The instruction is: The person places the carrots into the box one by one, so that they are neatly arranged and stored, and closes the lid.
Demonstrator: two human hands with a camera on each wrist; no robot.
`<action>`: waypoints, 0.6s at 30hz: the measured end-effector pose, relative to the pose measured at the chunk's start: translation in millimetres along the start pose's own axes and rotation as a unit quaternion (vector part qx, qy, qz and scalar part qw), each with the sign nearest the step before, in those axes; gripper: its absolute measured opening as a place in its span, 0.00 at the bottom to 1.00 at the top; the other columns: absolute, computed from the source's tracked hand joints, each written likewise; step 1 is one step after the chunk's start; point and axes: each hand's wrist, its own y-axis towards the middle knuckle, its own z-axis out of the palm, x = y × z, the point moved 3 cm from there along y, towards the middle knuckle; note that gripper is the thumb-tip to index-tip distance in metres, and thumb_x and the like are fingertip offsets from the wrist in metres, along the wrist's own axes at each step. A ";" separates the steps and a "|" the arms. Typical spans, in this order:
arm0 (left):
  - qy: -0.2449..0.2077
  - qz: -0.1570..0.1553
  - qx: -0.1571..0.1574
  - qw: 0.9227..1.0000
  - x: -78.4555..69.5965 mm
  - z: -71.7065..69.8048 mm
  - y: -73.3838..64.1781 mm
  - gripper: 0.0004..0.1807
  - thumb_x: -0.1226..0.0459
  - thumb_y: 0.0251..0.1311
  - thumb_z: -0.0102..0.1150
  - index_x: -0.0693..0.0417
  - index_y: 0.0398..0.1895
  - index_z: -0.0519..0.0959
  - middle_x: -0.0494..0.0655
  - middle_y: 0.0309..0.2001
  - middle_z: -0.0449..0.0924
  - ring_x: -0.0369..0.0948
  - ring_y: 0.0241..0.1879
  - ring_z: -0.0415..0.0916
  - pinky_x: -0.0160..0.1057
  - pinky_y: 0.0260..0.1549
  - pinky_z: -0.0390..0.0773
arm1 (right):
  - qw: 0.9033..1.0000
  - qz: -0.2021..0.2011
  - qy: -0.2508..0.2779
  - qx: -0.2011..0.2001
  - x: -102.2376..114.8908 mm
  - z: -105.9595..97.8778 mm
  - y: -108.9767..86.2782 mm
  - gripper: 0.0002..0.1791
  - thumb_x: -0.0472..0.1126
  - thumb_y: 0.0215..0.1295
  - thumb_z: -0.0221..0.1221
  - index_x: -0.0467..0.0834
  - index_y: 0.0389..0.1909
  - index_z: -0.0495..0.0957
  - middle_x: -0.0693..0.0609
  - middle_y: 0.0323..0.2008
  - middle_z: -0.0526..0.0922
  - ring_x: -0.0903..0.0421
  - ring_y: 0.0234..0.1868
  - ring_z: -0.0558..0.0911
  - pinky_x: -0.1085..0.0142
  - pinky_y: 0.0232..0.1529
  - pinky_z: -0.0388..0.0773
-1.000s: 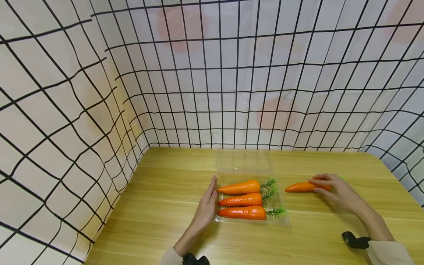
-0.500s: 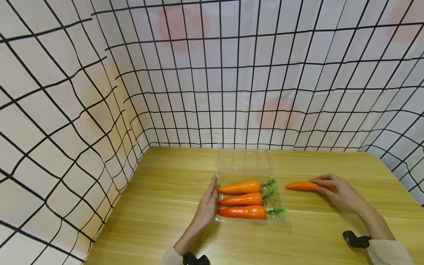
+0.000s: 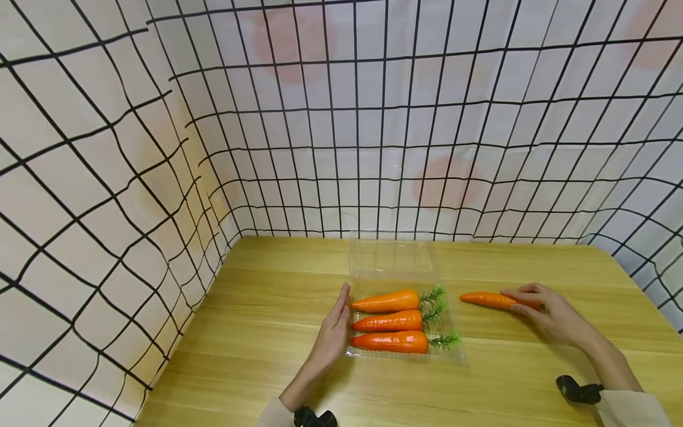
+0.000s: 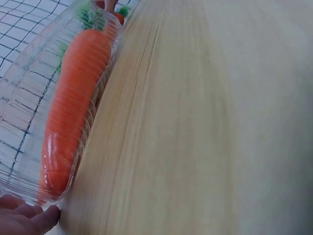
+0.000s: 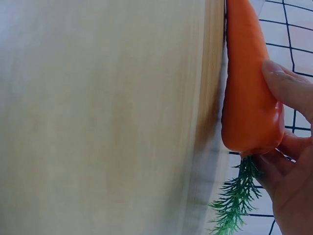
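Three orange carrots (image 3: pixel 392 321) with green tops lie side by side in a clear plastic clamshell box (image 3: pixel 447 323), tips to the left. Its hinged lid (image 3: pixel 395 259) is folded back toward the rear wall. Along the box's left side rests my left hand (image 3: pixel 332 335), its fingers straight against the wall; the left wrist view shows its fingertips at the box's end by one carrot (image 4: pixel 73 98). To the right of the box, my right hand (image 3: pixel 549 311) grips a fourth carrot (image 3: pixel 482 299) near its thick end, thumb on the near side. Its green top (image 5: pixel 237 196) hangs out below the hand.
Everything is on a wood-grain table (image 3: pixel 256 332). A white cloth wall with a black grid (image 3: pixel 320 148) encloses the back and sides. Black wrist cameras (image 3: pixel 578 390) are strapped on both forearms.
The carrot in my right hand has turned a little, its tip swinging slightly toward the back wall, and the hand has shifted slightly right. The left hand and the box stay put.
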 end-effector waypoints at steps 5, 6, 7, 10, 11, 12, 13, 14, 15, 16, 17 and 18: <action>0.001 0.002 0.001 1.000 1.0 0.1 0.5 0.30 0.65 0.84 0.29 0.53 0.85 0.44 0.50 0.84 0.45 0.49 0.83 0.46 0.50 0.81 0.45 | 1.000 0.011 0.007 0.004 0.5 -1.0 -0.9 0.19 0.40 0.68 0.67 0.52 0.60 0.86 0.50 0.48 0.83 0.79 0.48 0.70 0.69 0.40 0.78; 0.001 0.003 0.002 1.000 1.1 0.1 0.5 0.30 0.65 0.84 0.29 0.53 0.85 0.44 0.50 0.84 0.45 0.49 0.83 0.46 0.50 0.81 0.45 | 1.000 0.008 0.006 0.001 1.2 -1.1 -1.0 0.19 0.39 0.68 0.67 0.52 0.60 0.85 0.50 0.49 0.83 0.80 0.49 0.69 0.71 0.41 0.77; 0.002 0.003 0.002 1.000 1.2 0.1 0.5 0.30 0.65 0.84 0.29 0.53 0.85 0.44 0.50 0.84 0.45 0.50 0.83 0.46 0.50 0.81 0.45 | 1.000 0.003 0.006 -0.003 2.3 -1.0 -1.0 0.20 0.39 0.68 0.67 0.52 0.60 0.85 0.51 0.49 0.83 0.80 0.49 0.69 0.73 0.41 0.76; 0.002 0.004 0.003 1.000 0.8 0.0 0.4 0.30 0.65 0.85 0.29 0.53 0.85 0.44 0.50 0.84 0.45 0.50 0.83 0.46 0.51 0.81 0.45 | 1.000 -0.017 0.009 -0.019 7.0 -1.4 -0.2 0.21 0.36 0.67 0.68 0.51 0.59 0.86 0.53 0.49 0.82 0.81 0.49 0.69 0.79 0.43 0.72; 0.002 0.005 0.003 1.000 0.6 0.0 0.5 0.30 0.65 0.85 0.29 0.53 0.85 0.44 0.50 0.84 0.45 0.50 0.83 0.46 0.51 0.81 0.45 | 0.999 -0.022 0.012 -0.023 8.9 -1.8 0.3 0.21 0.36 0.66 0.68 0.51 0.59 0.86 0.54 0.49 0.82 0.81 0.49 0.69 0.81 0.43 0.71; 0.001 0.004 0.003 1.000 0.4 0.0 0.4 0.30 0.65 0.85 0.29 0.54 0.85 0.44 0.50 0.84 0.45 0.50 0.83 0.46 0.51 0.81 0.45 | 0.999 -0.028 0.015 -0.027 10.9 -2.3 1.0 0.21 0.35 0.66 0.68 0.50 0.59 0.86 0.54 0.49 0.82 0.81 0.49 0.69 0.82 0.43 0.70; 0.001 0.004 0.003 1.000 0.3 -0.1 0.5 0.30 0.65 0.85 0.29 0.54 0.85 0.44 0.50 0.84 0.45 0.49 0.83 0.46 0.50 0.81 0.45 | 0.999 -0.033 0.018 -0.030 13.1 -2.9 1.9 0.21 0.35 0.66 0.68 0.50 0.59 0.85 0.55 0.49 0.81 0.81 0.49 0.69 0.82 0.43 0.69; 0.000 0.004 0.003 1.000 0.0 0.0 0.4 0.30 0.65 0.84 0.29 0.54 0.85 0.44 0.51 0.84 0.45 0.49 0.83 0.46 0.51 0.81 0.45 | 0.999 -0.037 0.023 -0.033 15.3 -3.8 2.8 0.21 0.34 0.66 0.68 0.49 0.59 0.85 0.55 0.49 0.81 0.80 0.48 0.69 0.82 0.42 0.69; 0.000 0.003 0.003 1.000 0.0 0.0 0.5 0.30 0.65 0.84 0.29 0.54 0.85 0.44 0.51 0.84 0.45 0.49 0.83 0.46 0.50 0.81 0.45 | 0.998 -0.040 0.026 -0.036 17.5 -4.7 3.9 0.22 0.33 0.65 0.68 0.49 0.59 0.85 0.55 0.48 0.81 0.80 0.48 0.70 0.82 0.42 0.69; -0.002 0.003 0.003 1.000 -0.1 0.0 0.5 0.30 0.65 0.84 0.29 0.54 0.85 0.44 0.51 0.84 0.45 0.49 0.83 0.46 0.50 0.81 0.45 | 0.998 -0.042 0.027 -0.038 19.9 -5.7 4.9 0.22 0.33 0.65 0.68 0.48 0.60 0.85 0.55 0.49 0.81 0.80 0.48 0.69 0.82 0.41 0.70; -0.002 0.003 0.004 1.000 -0.3 0.0 0.5 0.30 0.65 0.84 0.29 0.55 0.85 0.44 0.51 0.84 0.45 0.49 0.83 0.46 0.50 0.81 0.45 | 0.998 -0.042 0.028 -0.041 22.4 -6.7 6.1 0.22 0.32 0.65 0.68 0.48 0.60 0.85 0.55 0.49 0.80 0.80 0.48 0.69 0.82 0.41 0.70; -0.002 0.003 0.004 1.000 -0.5 0.0 0.5 0.30 0.65 0.84 0.29 0.55 0.85 0.44 0.51 0.84 0.45 0.49 0.83 0.46 0.50 0.81 0.45 | 0.998 -0.041 0.029 -0.042 24.8 -8.0 7.3 0.22 0.33 0.66 0.68 0.48 0.60 0.85 0.54 0.49 0.80 0.81 0.49 0.68 0.81 0.41 0.70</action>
